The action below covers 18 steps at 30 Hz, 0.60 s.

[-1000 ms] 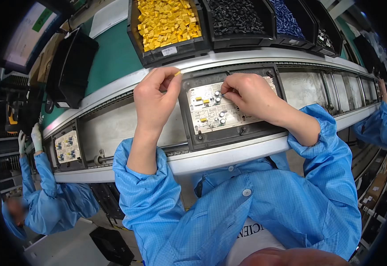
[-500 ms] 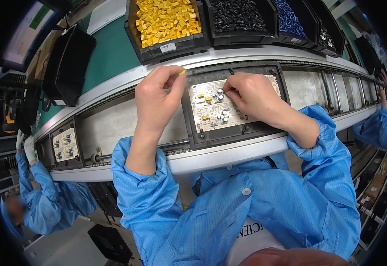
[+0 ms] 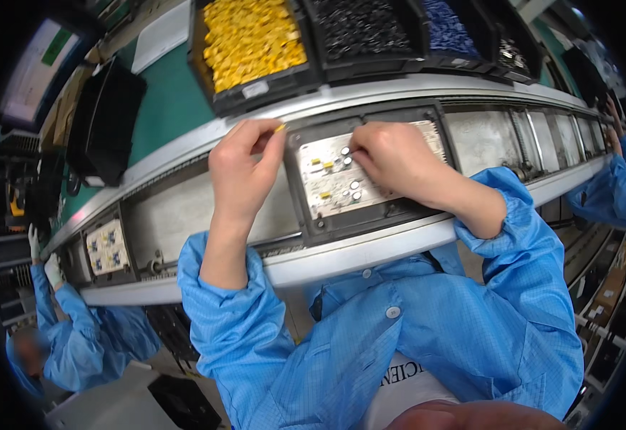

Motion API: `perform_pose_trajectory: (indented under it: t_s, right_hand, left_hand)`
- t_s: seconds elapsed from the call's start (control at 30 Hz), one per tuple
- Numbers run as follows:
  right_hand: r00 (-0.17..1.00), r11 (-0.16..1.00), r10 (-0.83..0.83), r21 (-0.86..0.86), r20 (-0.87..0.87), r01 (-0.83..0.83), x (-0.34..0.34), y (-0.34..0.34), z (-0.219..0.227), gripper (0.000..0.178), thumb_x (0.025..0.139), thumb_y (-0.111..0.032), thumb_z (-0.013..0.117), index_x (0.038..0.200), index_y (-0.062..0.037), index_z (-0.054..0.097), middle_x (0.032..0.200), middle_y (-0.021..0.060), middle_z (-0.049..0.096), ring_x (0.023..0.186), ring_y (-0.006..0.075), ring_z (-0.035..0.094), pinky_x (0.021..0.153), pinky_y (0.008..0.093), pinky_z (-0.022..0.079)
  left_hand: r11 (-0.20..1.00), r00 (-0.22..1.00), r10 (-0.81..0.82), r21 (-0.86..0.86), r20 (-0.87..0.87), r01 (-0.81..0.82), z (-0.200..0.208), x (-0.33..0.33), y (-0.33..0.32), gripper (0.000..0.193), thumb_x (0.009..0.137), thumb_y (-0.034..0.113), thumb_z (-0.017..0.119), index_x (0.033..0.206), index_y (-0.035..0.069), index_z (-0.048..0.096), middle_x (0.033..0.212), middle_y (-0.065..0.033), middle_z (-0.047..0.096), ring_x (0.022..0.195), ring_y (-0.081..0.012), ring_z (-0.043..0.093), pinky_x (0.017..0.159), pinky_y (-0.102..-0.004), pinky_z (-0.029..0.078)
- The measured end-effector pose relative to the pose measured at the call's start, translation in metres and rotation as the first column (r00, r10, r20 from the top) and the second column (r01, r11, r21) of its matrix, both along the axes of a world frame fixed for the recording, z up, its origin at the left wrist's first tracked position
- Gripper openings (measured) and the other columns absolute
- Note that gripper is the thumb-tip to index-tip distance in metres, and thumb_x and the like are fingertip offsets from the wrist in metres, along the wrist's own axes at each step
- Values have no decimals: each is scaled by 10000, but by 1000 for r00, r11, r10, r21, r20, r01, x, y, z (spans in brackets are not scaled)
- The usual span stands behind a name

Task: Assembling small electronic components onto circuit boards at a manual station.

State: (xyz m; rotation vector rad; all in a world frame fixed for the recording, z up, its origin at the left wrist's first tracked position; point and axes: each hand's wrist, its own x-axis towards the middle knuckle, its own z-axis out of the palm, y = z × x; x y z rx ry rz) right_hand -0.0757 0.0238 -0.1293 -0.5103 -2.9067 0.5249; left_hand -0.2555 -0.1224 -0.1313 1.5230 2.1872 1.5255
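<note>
A pale circuit board (image 3: pixel 334 203) lies in a black carrier frame (image 3: pixel 304 221) in front of me. Small yellow block-shaped components (image 3: pixel 326 195) and several round capacitors (image 3: pixel 356 195) stand on it. My left hand (image 3: pixel 244 166) is raised at the frame's left edge, pinching a yellow block-shaped component (image 3: pixel 280 129) between thumb and forefinger. Over the board's upper middle, my right hand (image 3: pixel 393 156) has its fingers closed, the tips down beside the upper round capacitors. Whatever those fingertips hold, if anything, is hidden, and the hand covers part of the board.
Black bins of yellow components (image 3: pixel 252 44), black parts (image 3: pixel 359 29) and blue parts (image 3: pixel 449 29) line the far side. The metal conveyor rail (image 3: pixel 370 236) runs along my near side. At left, a second board (image 3: pixel 108 247) sits near a co-worker's gloved hands (image 3: pixel 53 271).
The whole view has shifted slightly, with the board and bins now further left in it. Both hands keep nearly the same pose, the yellow component still in my left fingers.
</note>
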Motion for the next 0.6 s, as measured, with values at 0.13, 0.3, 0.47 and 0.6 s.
perform_pose_trajectory:
  t_s: [0.13,0.3,0.47,0.6]
  right_hand:
    - [1000,996,31,-80,-3,-31,6,9,3,126,812,-135,650,883,-33,667,829,148,675,758,347,649,688,422,520]
    - [924,953,-254,-238,-286,189,19,73,43,186,840,-168,687,967,-33,695,764,65,681,670,151,642,615,299,511]
    - [864,881,-434,80,-253,466,37,192,39,222,836,-196,696,984,-30,698,781,109,683,694,177,655,632,306,518]
    - [908,907,-419,-38,17,419,12,198,37,195,825,-100,686,991,3,684,854,126,707,767,198,682,706,310,526]
  left_hand:
    - [999,999,-31,13,19,31,-1,2,1,97,809,37,696,899,3,688,758,-82,663,635,-141,634,604,-250,496]
    - [999,999,-32,-10,40,32,-1,1,-6,100,802,28,708,897,-4,702,753,-74,678,627,-121,617,604,-240,494]
    - [995,971,-79,-44,224,91,1,1,-4,167,808,36,716,971,1,720,805,-64,708,676,-89,621,643,-227,499]
    - [991,935,-118,-21,334,132,-13,-9,-6,187,833,47,705,1013,-1,714,853,-50,711,743,-85,634,702,-215,499]
